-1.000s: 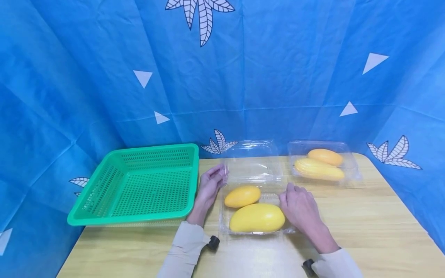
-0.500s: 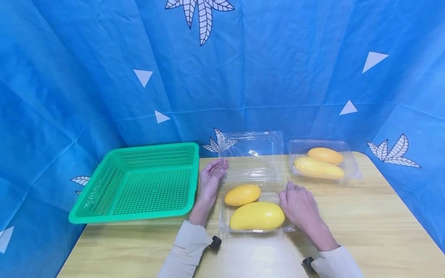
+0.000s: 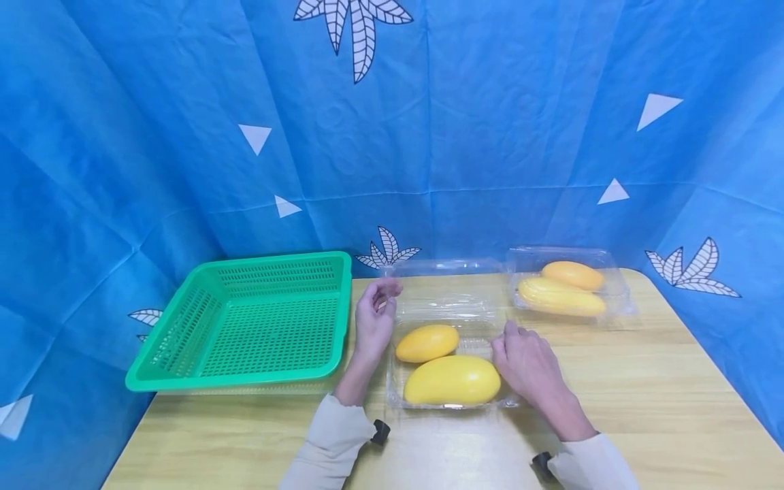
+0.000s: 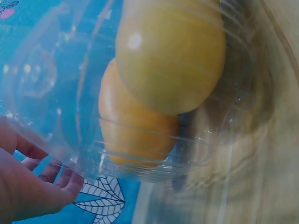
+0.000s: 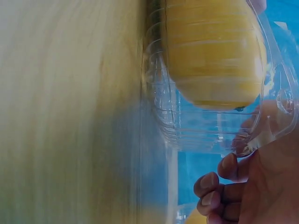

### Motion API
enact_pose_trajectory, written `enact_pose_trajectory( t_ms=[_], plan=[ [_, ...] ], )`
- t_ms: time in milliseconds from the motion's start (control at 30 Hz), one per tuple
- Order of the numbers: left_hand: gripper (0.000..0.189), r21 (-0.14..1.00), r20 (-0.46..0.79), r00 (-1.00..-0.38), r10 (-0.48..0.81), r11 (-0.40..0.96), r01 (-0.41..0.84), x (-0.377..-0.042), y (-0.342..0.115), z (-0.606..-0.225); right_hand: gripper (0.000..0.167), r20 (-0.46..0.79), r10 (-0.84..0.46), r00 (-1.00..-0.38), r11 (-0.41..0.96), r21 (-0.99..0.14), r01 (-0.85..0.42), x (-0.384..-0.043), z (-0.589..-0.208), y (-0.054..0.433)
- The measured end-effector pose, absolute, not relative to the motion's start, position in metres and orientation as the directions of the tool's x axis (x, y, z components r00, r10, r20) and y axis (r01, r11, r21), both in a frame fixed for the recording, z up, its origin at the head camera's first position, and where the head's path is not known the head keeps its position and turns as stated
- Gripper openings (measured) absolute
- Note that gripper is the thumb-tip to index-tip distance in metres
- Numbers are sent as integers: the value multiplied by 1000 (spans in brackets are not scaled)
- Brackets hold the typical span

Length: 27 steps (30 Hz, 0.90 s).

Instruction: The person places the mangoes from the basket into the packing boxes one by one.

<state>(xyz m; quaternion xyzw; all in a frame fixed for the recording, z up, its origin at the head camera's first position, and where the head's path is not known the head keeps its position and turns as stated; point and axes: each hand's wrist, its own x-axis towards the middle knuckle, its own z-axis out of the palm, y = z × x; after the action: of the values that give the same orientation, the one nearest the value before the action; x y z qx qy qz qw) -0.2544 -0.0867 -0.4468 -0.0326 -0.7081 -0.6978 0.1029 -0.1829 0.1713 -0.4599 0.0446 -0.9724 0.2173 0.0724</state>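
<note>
In the head view, a hinged clear plastic container lies with its lid raised at the back. It holds a large yellow mango in front and a smaller orange-yellow mango behind. My left hand is at the lid's left edge, fingers loosely bent; the left wrist view has the fingertips right beside the clear plastic. With thumb and index finger, my right hand pinches the container's right rim. Its other fingers curl below in the right wrist view.
A green perforated basket stands on the left of the wooden table, its far end by the blue curtain. At the back right, another clear container holds two mangoes.
The lid swung up from lying back, and its top edge now appears wider and lower than half a second ago. My left hand shifted slightly up with it; the right hand stayed put.
</note>
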Motion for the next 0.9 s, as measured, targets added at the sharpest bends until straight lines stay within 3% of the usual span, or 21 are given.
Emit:
enact_pose_trajectory(
  t_ms=[233, 367, 533, 667, 900],
  plan=[
    [29, 968, 207, -976, -65, 156, 195, -240, -95, -445, 19, 23, -69, -997, 831, -551, -70, -184, -461, 169],
    [25, 938, 267, -963, -17, 236, 256, -234, -102, -445, 22, -13, -87, -996, 816, -575, -63, -186, -461, 168],
    [22, 885, 330, -936, 122, 305, 352, -227, -109, -447, 50, -76, -108, -991, 776, -629, -36, -185, -457, 173],
    [25, 827, 336, -912, 235, 389, 405, -222, -114, -449, 58, -82, -123, -989, 778, -627, -45, -184, -455, 179],
    [30, 725, 375, -847, 377, 450, 521, -218, -120, -449, 28, -49, -110, -993, 745, -665, -50, -182, -455, 190]
  ],
)
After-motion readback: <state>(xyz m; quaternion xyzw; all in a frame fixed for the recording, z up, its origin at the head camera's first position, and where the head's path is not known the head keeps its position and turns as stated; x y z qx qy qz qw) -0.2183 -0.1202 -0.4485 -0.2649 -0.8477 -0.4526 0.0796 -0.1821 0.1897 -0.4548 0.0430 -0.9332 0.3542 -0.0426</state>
